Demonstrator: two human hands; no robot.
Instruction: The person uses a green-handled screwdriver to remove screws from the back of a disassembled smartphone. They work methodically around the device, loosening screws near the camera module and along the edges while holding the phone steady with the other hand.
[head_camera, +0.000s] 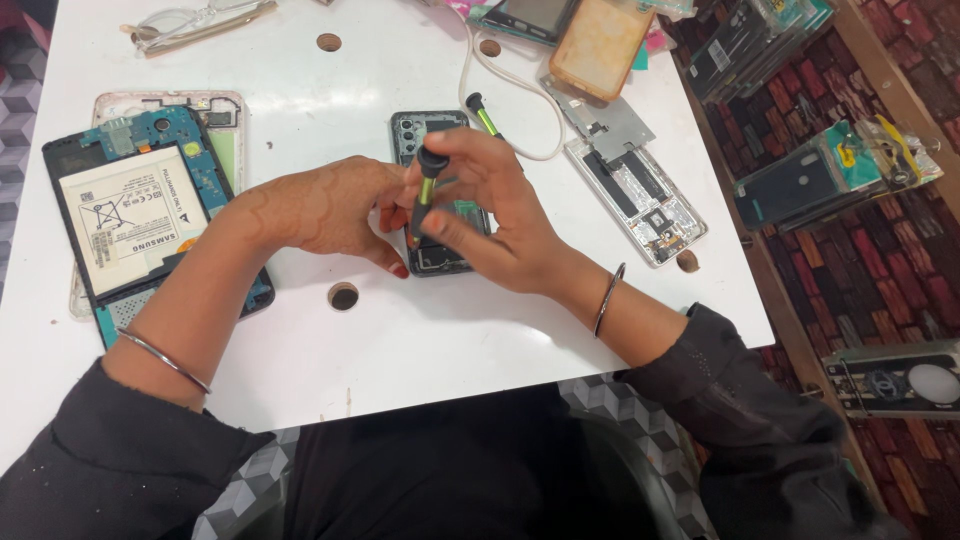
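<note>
Black-and-green, the precision screwdriver (424, 195) stands nearly upright in the right hand (495, 205), pinched closed around its thin, light, slippery shaft. Its tip meets the opened smartphone (438, 180) on the white table (400, 330), a fragile, stiff slab the left hand (335, 210) steadies by its edge.

— What surrounds the work area?
— A white table (420, 340) with round holes fills the middle. On the right lies a dark red patterned floor (880, 270); near left, grey geometric tiles (20, 90).
</note>
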